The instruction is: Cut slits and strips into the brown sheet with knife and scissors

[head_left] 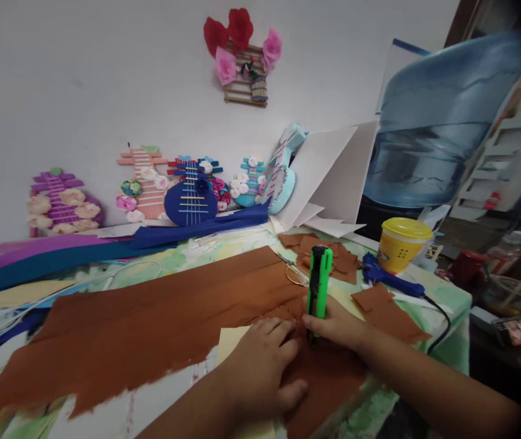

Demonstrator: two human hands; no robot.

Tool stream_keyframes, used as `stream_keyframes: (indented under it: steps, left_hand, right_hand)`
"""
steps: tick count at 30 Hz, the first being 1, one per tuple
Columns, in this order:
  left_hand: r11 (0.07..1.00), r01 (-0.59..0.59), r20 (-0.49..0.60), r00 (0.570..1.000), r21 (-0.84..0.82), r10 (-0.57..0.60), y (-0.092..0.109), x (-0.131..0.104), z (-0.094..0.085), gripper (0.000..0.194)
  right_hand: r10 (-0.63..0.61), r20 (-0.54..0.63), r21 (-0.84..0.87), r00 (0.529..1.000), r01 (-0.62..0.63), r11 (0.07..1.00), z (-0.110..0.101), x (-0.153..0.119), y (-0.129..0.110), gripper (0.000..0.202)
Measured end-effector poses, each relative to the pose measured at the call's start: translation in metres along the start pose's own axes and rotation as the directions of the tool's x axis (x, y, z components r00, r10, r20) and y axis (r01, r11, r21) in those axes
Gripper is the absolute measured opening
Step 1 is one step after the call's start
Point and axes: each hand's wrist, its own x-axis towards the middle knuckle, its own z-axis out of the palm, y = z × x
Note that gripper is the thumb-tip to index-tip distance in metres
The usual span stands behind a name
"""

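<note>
My right hand [336,320] is closed round a green and black cutter [319,283], held upright with its lower end at the brown paper. Just left of it, my left hand [265,363] lies on the brown paper [150,317] with its fingers spread and its thumb pointing right. The large brown sheet has a ragged lower edge. Under my left hand a cream piece [230,341] shows, and a white sheet [114,417] lies below the brown one. Beyond the cutter are scissors [293,267], partly covered.
Brown scraps [391,311], a blue glue gun [391,277] with a black cord and a yellow tub [402,244] are on the right. Decorated paper instruments [191,201] lean on the wall. A large water bottle [429,128] stands behind, and white cables [8,314] lie left.
</note>
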Motion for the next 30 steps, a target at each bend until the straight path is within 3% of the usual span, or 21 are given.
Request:
stream_keyframes:
  steps: [12, 18, 24, 30]
  left_hand:
    - [1.000, 0.008, 0.003, 1.000, -0.025, -0.007, 0.001, 0.001, -0.002, 0.052]
    - [1.000, -0.001, 0.015, 1.000, -0.026, 0.002, 0.001, 0.001, -0.003, 0.053]
    - [1.000, 0.001, 0.007, 1.000, -0.012, -0.001, 0.001, 0.002, -0.003, 0.051]
    - [1.000, 0.002, -0.030, 1.000, 0.027, -0.001, 0.003, 0.000, 0.001, 0.049]
  right_hand:
    - [-0.126, 0.049, -0.199, 0.991, 0.133, 0.971, 0.003, -0.002, -0.009, 0.024]
    - [-0.150, 0.074, -0.166, 0.986, 0.160, 0.973, 0.001, -0.003, -0.009, 0.025]
    - [-0.107, 0.013, -0.057, 0.994, 0.108, 0.993, 0.001, 0.000, -0.005, 0.032]
    - [0.098, -0.139, -0.002, 0.985, -0.100, 0.995, -0.004, 0.003, -0.019, 0.026]
